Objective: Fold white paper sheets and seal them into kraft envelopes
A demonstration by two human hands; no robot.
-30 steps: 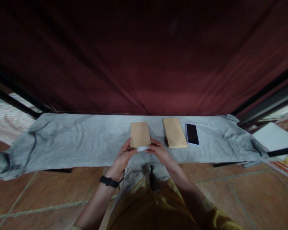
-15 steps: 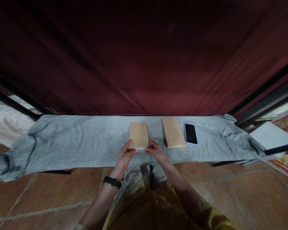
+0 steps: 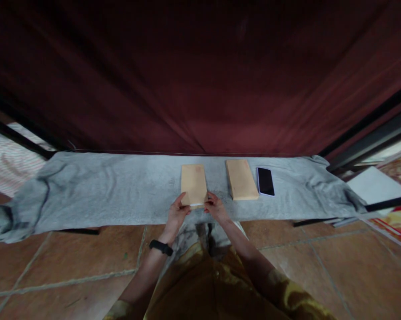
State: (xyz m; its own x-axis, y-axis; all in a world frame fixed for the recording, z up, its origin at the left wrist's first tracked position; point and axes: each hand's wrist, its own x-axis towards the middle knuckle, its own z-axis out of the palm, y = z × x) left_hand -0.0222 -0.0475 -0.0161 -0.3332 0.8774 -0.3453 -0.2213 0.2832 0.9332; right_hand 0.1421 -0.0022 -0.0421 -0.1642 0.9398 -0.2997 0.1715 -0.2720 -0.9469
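Note:
A tan paper envelope lies on the grey cloth in front of me, with a strip of white showing at its near end. My left hand grips its near left corner, thumb on top and fingers below. At the near right corner, my right hand pinches the edge between thumb and fingers. To the right rests a thick stack of similar envelopes, untouched by either hand. A dark-screened phone in a pale purple case lies beside that stack.
The grey cloth covers a long narrow table. Behind it hangs a dark red curtain. Black metal bars slope at both sides. At right is a white board; striped fabric lies at left.
The whole view has shifted slightly, so the table sits a little higher in it. Both hands keep hold of the envelope's near corners, and the right fingers have curled in more.

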